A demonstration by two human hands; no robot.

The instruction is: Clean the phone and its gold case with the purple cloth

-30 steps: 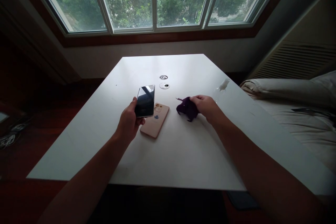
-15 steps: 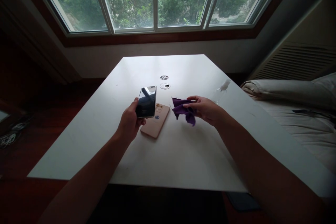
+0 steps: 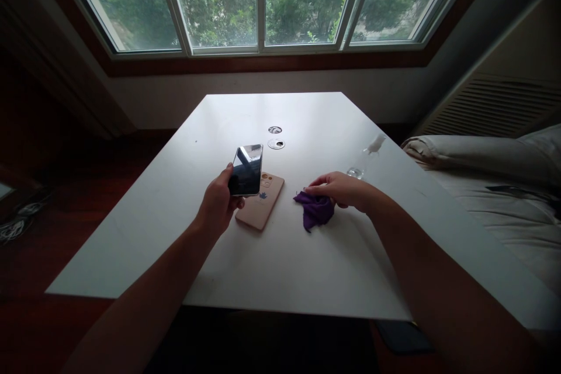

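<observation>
A dark-screened phone (image 3: 246,169) is held screen up in my left hand (image 3: 217,198), thumb on its left edge and fingers beneath. Partly under it, a pinkish phone case (image 3: 262,204) with camera holes and a small dark leaf mark lies on the white table (image 3: 158,234). To the right of the case, my right hand (image 3: 339,189) pinches a crumpled purple cloth (image 3: 316,210) low over the tabletop. Whether the cloth touches the table, I cannot tell.
Behind my right hand stands a clear bottle, its base (image 3: 355,173) showing, with a whitish top (image 3: 376,144). Two round fittings (image 3: 276,144) are set in the table's middle. A bed (image 3: 486,158) adjoins the right side, and a window (image 3: 263,6) is beyond.
My right hand has moved down and slightly toward me with the purple cloth, which now hangs more bunched. The clear bottle's base has come into view. My left hand has barely moved.
</observation>
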